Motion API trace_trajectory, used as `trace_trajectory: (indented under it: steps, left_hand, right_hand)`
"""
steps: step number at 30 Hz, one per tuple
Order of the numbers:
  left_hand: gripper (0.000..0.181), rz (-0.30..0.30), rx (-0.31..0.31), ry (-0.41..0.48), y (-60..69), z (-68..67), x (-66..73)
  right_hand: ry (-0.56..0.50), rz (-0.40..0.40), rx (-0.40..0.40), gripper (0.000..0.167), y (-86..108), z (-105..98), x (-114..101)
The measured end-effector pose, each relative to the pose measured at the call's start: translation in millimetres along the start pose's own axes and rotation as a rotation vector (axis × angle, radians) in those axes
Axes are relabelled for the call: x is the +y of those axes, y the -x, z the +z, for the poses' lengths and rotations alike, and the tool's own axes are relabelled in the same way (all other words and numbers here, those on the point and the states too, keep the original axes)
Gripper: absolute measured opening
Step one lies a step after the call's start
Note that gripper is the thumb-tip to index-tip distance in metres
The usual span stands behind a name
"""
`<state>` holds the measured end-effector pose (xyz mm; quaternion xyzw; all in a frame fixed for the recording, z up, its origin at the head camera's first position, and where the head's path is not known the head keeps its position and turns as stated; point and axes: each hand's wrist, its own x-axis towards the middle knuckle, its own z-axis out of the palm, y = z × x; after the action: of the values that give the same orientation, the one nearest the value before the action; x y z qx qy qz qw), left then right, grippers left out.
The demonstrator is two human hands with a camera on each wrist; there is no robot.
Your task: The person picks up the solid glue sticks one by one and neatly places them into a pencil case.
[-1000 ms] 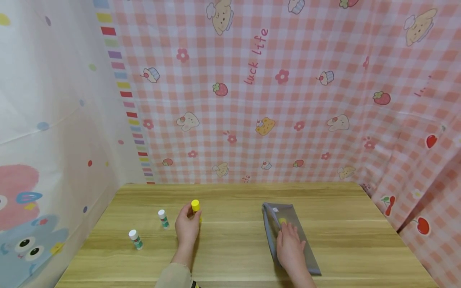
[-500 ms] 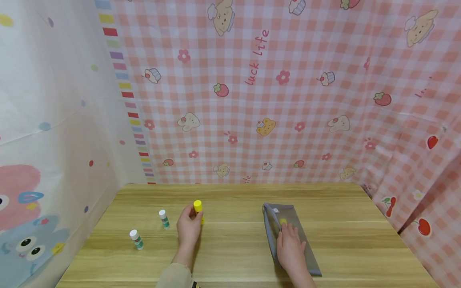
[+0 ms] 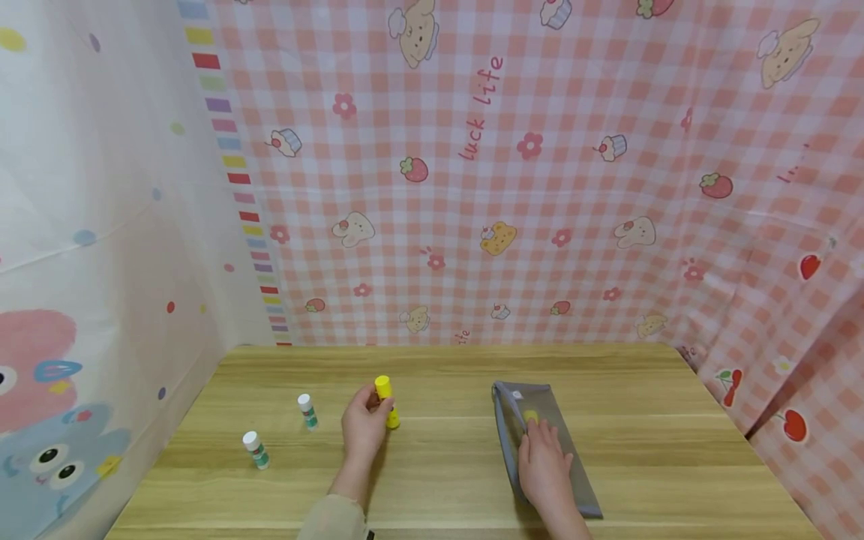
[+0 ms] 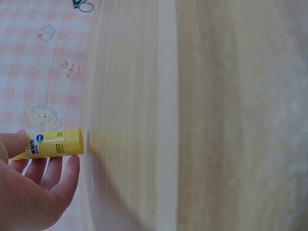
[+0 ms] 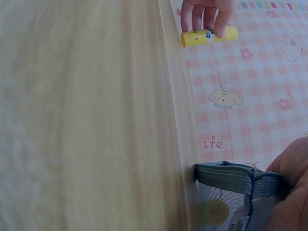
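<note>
My left hand (image 3: 363, 433) pinches a yellow glue stick (image 3: 383, 387) near its cap, the stick nearly upright over the left middle of the table. In the left wrist view the glue stick (image 4: 65, 142) lies between thumb and fingers. A grey mesh zip pouch (image 3: 565, 442) lies at the right, with my right hand (image 3: 545, 466) resting on it, fingers fairly straight. Through the mesh a round yellow thing (image 3: 530, 415) shows just beyond the fingertips. The right wrist view shows the pouch's zipped edge (image 5: 224, 168) beside the right hand (image 5: 292, 185).
Two white-capped glue sticks with green labels, one nearer (image 3: 256, 450) and one farther (image 3: 307, 412), stand left of the left hand. The wooden table (image 3: 439, 472) ends at a pink checked cloth (image 3: 439, 202) behind and a white patterned cloth (image 3: 135, 225) at the left.
My left hand has moved a little to the right with the yellow glue stick, and more of the stick shows. The right hand and the pouch have stayed in place.
</note>
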<state>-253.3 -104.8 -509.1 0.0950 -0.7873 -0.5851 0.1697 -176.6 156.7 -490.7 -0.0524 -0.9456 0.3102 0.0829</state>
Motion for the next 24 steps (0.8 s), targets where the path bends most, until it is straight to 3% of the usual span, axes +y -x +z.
trace_trajectory:
  steps: [16,24]
  left_hand:
    - [0.023,0.065,-0.086,0.063,12.1,18.0,6.7]
    - [0.028,0.032,-0.164,0.095,19.9,25.4,13.4]
  right_hand:
    - [-0.006,-0.002,0.013,0.04,-0.5,1,1]
    - [-0.013,0.004,0.008,0.04,-1.3,2,0]
